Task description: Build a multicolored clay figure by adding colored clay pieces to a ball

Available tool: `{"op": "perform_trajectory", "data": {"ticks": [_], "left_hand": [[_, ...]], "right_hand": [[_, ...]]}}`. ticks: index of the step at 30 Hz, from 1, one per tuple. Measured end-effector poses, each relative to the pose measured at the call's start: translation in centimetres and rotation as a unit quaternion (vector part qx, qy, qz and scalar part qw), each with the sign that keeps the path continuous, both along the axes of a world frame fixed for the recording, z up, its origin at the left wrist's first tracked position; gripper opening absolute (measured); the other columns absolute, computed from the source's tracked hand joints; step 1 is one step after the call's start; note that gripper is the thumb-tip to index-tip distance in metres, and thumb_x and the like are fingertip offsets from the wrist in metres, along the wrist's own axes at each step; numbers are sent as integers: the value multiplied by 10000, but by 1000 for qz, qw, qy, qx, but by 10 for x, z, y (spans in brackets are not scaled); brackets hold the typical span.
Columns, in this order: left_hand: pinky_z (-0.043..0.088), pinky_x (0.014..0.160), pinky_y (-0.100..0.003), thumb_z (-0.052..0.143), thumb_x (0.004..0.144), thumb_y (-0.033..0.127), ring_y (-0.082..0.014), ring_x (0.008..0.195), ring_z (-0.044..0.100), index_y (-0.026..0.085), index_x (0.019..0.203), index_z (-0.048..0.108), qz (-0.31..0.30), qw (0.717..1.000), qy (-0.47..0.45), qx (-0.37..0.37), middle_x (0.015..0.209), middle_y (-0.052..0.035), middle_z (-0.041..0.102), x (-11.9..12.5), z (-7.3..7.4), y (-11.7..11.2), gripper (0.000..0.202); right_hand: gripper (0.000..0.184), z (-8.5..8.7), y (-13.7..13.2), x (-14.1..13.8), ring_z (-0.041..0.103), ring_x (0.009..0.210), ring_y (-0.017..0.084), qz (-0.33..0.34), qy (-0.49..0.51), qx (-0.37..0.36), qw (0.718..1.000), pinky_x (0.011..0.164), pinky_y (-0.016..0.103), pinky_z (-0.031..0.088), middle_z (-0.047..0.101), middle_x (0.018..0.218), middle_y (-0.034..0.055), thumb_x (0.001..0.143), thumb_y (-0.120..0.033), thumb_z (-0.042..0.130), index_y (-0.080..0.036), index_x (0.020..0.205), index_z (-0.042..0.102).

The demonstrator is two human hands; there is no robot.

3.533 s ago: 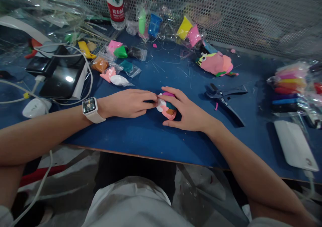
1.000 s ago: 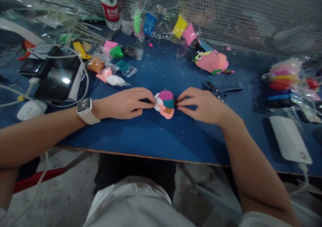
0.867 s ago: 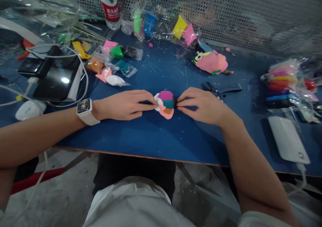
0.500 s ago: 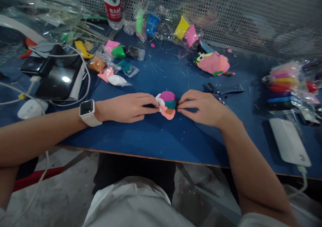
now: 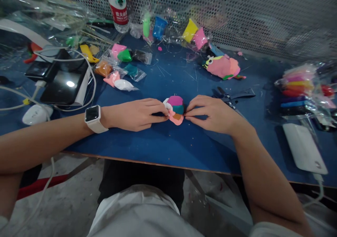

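A small lump of clay (image 5: 175,109) in magenta, teal, white, orange and pink patches lies on the blue table (image 5: 163,144). My left hand (image 5: 137,113), with a white watch on its wrist, pinches the lump's left side with closed fingertips. From the other side my right hand (image 5: 212,113) pinches its right edge, fingers pressed together.
Black pliers (image 5: 231,97) lie just behind my right hand. A pink clay figure (image 5: 222,67) and several bagged clay pieces (image 5: 119,67) sit further back, near a water bottle (image 5: 118,6). Phones and cables (image 5: 63,81) are left, a white power bank (image 5: 304,149) right, mesh behind.
My right hand has come off the top of the clay lump and now pinches its right side. My left hand keeps its pinch on the left side.
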State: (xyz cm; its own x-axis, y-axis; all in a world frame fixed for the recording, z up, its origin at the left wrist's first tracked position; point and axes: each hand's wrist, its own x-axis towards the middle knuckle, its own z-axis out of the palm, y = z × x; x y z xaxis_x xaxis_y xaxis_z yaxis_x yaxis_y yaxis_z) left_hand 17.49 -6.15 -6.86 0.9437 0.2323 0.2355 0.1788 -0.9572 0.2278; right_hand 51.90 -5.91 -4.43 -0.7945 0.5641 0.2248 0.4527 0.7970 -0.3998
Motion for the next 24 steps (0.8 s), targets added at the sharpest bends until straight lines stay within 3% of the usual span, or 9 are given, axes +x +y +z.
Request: {"op": "perform_trajectory", "data": {"ticks": [8, 17, 24], "left_hand": [[515, 1333, -511, 503, 1132, 132, -356, 1555, 616, 145, 1530, 739, -4, 999, 9, 46, 1586, -200, 695, 1, 3, -5, 463], [512, 1007, -409, 510, 1148, 205, -291, 1164, 718, 192, 1595, 691, 17, 995, 72, 66, 1336, -159, 781, -1, 3, -4, 482], [470, 1001, -405, 510, 1137, 205, -290, 1137, 698, 204, 1638, 646, 21, 997, 54, 58, 1346, -155, 770, -2, 0, -4, 519]], "right_hand": [[233, 1, 0, -2, 820, 1009, 290, 4, 13, -2, 1000, 924, 485, 693, 893, 1076, 70, 1090, -284, 718, -299, 1010, 936], [226, 0, -2, 0, 814, 970, 270, -6, 5, -5, 1000, 885, 449, 684, 883, 1086, 70, 1086, -282, 720, -304, 1045, 941], [225, -3, 0, 4, 810, 958, 260, -7, -4, 7, 1000, 884, 427, 661, 870, 1083, 73, 1089, -276, 723, -285, 1073, 947]]}}
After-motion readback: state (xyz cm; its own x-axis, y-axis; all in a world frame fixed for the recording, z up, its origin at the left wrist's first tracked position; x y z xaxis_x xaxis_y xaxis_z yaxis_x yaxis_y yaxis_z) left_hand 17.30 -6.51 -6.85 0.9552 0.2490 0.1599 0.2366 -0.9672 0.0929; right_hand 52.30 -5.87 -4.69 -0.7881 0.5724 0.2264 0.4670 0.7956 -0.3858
